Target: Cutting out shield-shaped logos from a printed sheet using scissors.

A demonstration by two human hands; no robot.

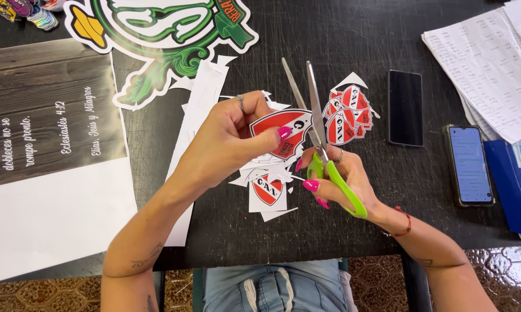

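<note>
- The left hand (231,136) is closed in a pinch around a red-and-white shield sticker (283,130), thumb on top near its lower edge, fingers curled beneath.
- The right hand (335,179) grips green-handled scissors (321,138), fingers through the loops; the blades stand slightly parted, pointing away from her, just right of the sticker.
- The sticker looks thin, light and floppy; I judge it bends or tears easily, so a hold close to the cut line, as the thumb has now, keeps it flat.
- Its glossy face may slip under a loose pinch.
- Beyond the right hand lies a pile of cut shields (347,115); below the left hand, scraps (260,173) and one uncut shield (267,189).
- Further right of the scissors are two phones (405,107).
</note>
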